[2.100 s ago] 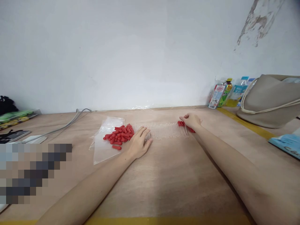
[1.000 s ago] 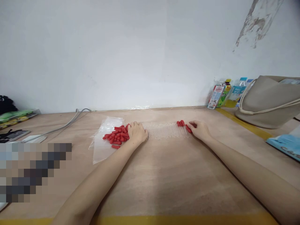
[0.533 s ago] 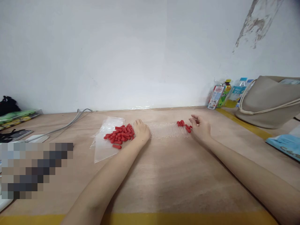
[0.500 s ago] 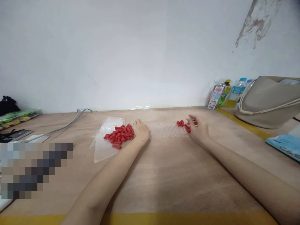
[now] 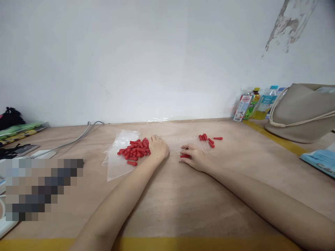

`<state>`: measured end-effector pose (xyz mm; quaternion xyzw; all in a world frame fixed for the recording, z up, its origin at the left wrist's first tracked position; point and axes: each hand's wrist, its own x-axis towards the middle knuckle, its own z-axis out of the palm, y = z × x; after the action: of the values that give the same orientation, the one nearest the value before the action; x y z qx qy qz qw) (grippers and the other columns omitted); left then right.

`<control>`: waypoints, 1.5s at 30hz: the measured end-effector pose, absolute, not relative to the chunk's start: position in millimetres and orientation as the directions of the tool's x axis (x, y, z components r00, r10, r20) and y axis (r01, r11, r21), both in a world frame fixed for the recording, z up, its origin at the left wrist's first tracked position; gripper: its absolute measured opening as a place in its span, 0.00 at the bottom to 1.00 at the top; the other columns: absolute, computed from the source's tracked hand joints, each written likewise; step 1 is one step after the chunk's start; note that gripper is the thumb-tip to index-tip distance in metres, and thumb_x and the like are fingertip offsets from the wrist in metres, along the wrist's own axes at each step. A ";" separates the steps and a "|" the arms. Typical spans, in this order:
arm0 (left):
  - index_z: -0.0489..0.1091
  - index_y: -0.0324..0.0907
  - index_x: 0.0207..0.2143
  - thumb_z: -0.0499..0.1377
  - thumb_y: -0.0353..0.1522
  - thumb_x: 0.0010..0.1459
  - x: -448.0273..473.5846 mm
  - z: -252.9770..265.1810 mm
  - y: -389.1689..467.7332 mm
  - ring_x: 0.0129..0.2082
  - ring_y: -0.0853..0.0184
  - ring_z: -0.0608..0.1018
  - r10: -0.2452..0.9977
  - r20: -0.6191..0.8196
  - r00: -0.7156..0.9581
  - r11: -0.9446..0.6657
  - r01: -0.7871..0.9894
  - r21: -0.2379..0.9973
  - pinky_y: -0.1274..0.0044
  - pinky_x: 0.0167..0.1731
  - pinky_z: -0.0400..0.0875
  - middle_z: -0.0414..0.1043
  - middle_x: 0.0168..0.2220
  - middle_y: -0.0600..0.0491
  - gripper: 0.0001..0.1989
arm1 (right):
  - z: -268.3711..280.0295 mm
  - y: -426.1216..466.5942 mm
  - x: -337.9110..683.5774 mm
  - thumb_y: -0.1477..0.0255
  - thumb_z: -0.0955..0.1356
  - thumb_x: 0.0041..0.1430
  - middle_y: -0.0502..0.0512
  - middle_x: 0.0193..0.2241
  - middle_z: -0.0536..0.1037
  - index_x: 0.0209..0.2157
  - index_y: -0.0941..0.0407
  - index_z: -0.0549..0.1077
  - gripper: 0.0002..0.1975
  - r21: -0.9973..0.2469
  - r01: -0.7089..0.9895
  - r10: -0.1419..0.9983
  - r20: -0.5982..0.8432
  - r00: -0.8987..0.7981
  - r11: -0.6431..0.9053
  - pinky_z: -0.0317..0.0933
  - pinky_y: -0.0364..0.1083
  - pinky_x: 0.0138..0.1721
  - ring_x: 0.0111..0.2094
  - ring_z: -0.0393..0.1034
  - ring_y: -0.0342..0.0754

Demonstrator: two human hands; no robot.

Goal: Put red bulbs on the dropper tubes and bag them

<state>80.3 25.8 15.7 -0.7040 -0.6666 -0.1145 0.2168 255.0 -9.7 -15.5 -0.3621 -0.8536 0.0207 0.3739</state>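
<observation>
A row of thin clear tubes (image 5: pixel 175 143), like dropper pipettes, lies side by side on the table between my hands. At its left end rests my left hand (image 5: pixel 157 147), palm down with fingers extended, next to a heap of red rubber dropper bulbs (image 5: pixel 136 149). My right hand (image 5: pixel 193 157) is at the near edge of the row, thumb and fingers closed around one red dropper bulb (image 5: pixel 185 156). Several red bulbs (image 5: pixel 203 137) sit at the row's right end, seemingly on tube tips. One loose red bulb (image 5: pixel 218 138) lies farther right.
Under the heap is a clear plastic bag (image 5: pixel 115 170). Bottles (image 5: pixel 266 103), a drink carton (image 5: pixel 243 108) and a beige drawstring bag (image 5: pixel 300 115) stand at the right, near a blue packet (image 5: pixel 320 160). A grey cable (image 5: pixel 78 136) and a phone-like device (image 5: pixel 22 151) lie left.
My right hand has moved left from the row's right end to its near middle, and a red bulb shows in its fingers. The loose bulb at far right is now visible. My left hand stays put.
</observation>
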 end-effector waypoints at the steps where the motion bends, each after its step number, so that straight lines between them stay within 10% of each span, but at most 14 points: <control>1: 0.71 0.28 0.36 0.50 0.32 0.53 81.1 15.9 27.1 0.42 0.51 0.64 0.894 0.441 0.081 -0.013 0.988 -0.154 0.65 0.41 0.55 0.65 0.39 0.35 0.17 | -15.1 -10.1 255.8 0.67 0.68 0.50 0.60 0.40 0.71 0.32 0.55 0.75 0.08 -0.295 0.609 0.631 0.624 -0.461 0.737 0.63 0.52 0.42 0.41 0.66 0.51; 11: 0.69 0.26 0.36 0.49 0.25 0.53 83.2 23.9 21.7 0.41 0.52 0.65 0.897 0.431 0.096 -0.038 0.989 -0.141 0.65 0.39 0.57 0.65 0.38 0.34 0.12 | -16.6 -14.2 262.0 0.73 0.63 0.55 0.57 0.36 0.72 0.32 0.55 0.74 0.08 -0.282 0.610 0.620 0.636 -0.459 0.740 0.61 0.50 0.40 0.38 0.65 0.48; 21: 0.62 0.38 0.37 0.45 0.26 0.60 39.9 1.1 -11.6 0.33 0.66 0.71 0.587 0.526 0.615 -0.665 0.737 -0.119 0.75 0.34 0.66 0.68 0.32 0.52 0.08 | -18.4 -14.4 261.9 0.74 0.62 0.57 0.55 0.32 0.74 0.38 0.57 0.70 0.08 -0.300 0.639 0.644 0.645 -0.411 0.708 0.58 0.48 0.38 0.35 0.66 0.47; 45: 0.63 0.36 0.47 0.46 0.21 0.56 32.6 -5.8 -13.7 0.37 0.65 0.75 0.375 0.601 0.706 -0.743 0.616 -0.261 0.75 0.34 0.72 0.71 0.40 0.46 0.17 | -8.5 -24.1 254.0 0.73 0.59 0.59 0.56 0.34 0.72 0.38 0.56 0.69 0.09 -0.335 0.523 0.585 0.681 -0.441 0.784 0.64 0.45 0.36 0.34 0.67 0.45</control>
<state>32.6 -13.7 -5.8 -0.8952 -0.2767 -0.2652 0.2275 254.0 -24.1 -8.5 -0.3267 -0.8480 0.0372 0.4156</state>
